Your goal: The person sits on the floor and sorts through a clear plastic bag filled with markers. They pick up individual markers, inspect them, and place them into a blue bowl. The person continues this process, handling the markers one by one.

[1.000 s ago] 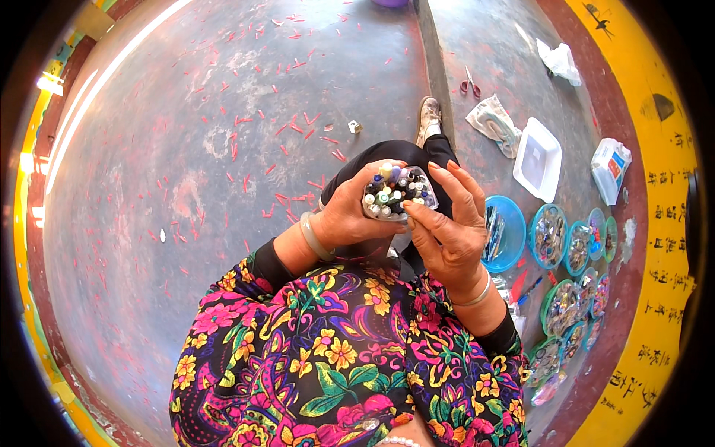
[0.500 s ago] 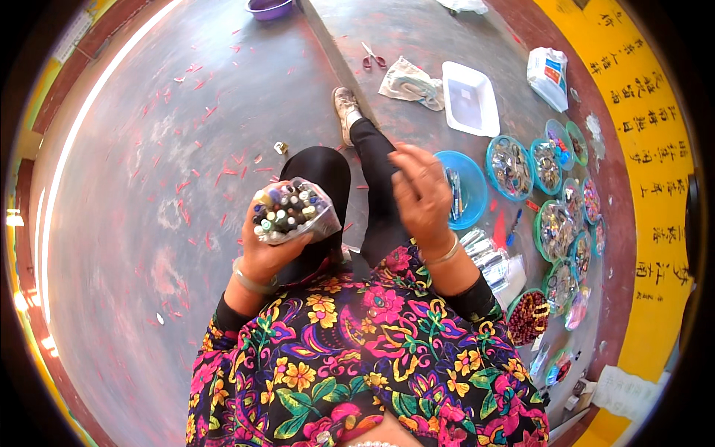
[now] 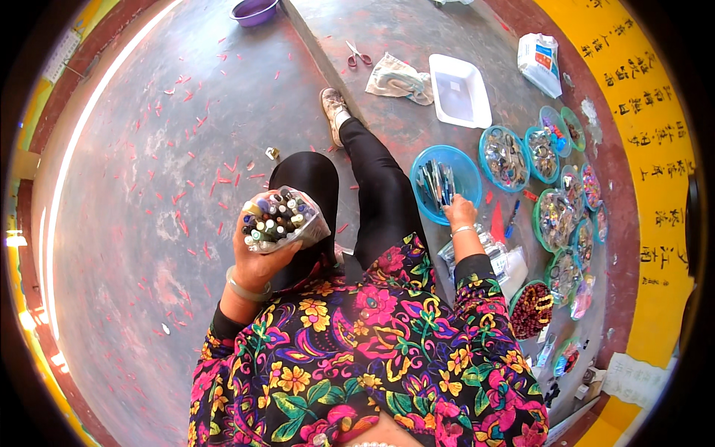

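My left hand (image 3: pixel 261 257) is wrapped round a clear plastic holder (image 3: pixel 316 226) packed with upright pens (image 3: pixel 277 217), their caps dark, white and green. It is held over my left knee. Off to the right, my right hand (image 3: pixel 461 212) reaches over the near rim of a translucent blue basin (image 3: pixel 469 179). Inside the basin lies a loose bundle of thin pens or brushes (image 3: pixel 434 182). The fingers of that hand are drawn together at the bundle's near ends, and what lies between them is hidden.
Right of the basin, several round trays (image 3: pixel 504 156) hold small trinkets. A white tray (image 3: pixel 459 89), a cloth (image 3: pixel 398 79) and scissors (image 3: pixel 358 54) lie beyond my foot. Clear plastic packets (image 3: pixel 497 261) sit beside my right forearm. Red scraps (image 3: pixel 182 223) litter the floor at left.
My right hand has gone from above my right leg down and outward to the basin's near edge. My left hand still grips the pen holder, little moved. The view has shifted slightly.
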`<state>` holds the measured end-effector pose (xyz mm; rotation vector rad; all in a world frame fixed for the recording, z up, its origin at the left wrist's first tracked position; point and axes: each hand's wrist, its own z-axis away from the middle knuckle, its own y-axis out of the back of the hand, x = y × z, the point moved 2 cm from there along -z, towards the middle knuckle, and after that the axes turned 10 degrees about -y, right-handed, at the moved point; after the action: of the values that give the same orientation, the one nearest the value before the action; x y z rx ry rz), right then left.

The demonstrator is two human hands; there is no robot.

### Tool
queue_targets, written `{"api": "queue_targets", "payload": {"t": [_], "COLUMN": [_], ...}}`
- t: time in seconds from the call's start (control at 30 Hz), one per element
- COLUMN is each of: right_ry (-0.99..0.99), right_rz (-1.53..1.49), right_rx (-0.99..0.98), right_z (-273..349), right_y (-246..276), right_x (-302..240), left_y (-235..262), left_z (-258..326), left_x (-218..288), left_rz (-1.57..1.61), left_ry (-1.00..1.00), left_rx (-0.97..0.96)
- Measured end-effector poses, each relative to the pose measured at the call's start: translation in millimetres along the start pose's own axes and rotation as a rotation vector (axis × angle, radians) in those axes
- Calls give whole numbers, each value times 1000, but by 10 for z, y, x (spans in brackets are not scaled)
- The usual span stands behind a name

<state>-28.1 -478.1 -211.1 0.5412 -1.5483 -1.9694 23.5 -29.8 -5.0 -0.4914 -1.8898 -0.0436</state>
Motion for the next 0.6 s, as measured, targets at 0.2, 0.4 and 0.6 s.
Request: {"api": "queue_targets", "payload": {"t": [0.2, 0.4, 0.6], "right_ry": [-26, -134, -288], "right_rz": [-6, -621, -1838], "right_rx": [75, -207, -782], "right_z": [-59, -374, 148], "right_y": [-175, -319, 7], "right_x": [-17, 532, 510], "left_y": [-4, -28, -42], "left_z": [-30, -45, -16], "left_x": [30, 30, 26], "left_rz": [-4, 13, 41], "left_ry": [-7, -8, 3], "left_rx": [-25, -31, -19]}}
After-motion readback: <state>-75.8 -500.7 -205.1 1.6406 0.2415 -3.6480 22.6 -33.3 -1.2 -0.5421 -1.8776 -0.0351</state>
